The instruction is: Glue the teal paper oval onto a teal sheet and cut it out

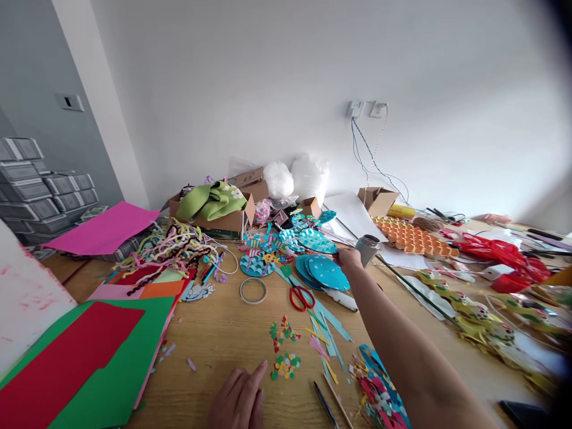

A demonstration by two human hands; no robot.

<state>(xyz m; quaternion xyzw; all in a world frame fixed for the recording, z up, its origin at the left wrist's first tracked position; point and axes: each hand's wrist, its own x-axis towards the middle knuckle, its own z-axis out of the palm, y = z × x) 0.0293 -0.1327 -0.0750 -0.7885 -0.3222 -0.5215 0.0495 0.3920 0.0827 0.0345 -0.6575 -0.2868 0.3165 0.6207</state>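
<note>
My right hand [349,258] reaches far across the table, its fingers closed at the right end of a blue paper piece [316,241] with a white scale pattern. Just below are overlapping blue paper discs [328,273], and a grey cup [368,247] stands right beside the hand. My left hand [240,398] rests at the near edge, index finger stretched out and the others loosely bent, holding nothing. Its fingertip is beside small piles of yellow-green paper dots [286,366] and red-green paper bits [283,332]. Red-handled scissors [302,298] lie between the hands.
A tape roll [252,291], a pen [326,404] and blue paper strips [333,322] lie midtable. Coloured sheets [111,381] and pipe cleaners [172,253] cover the left. A cardboard box [218,226] stands behind. An orange egg tray [413,237] and red plastic [500,256] lie right.
</note>
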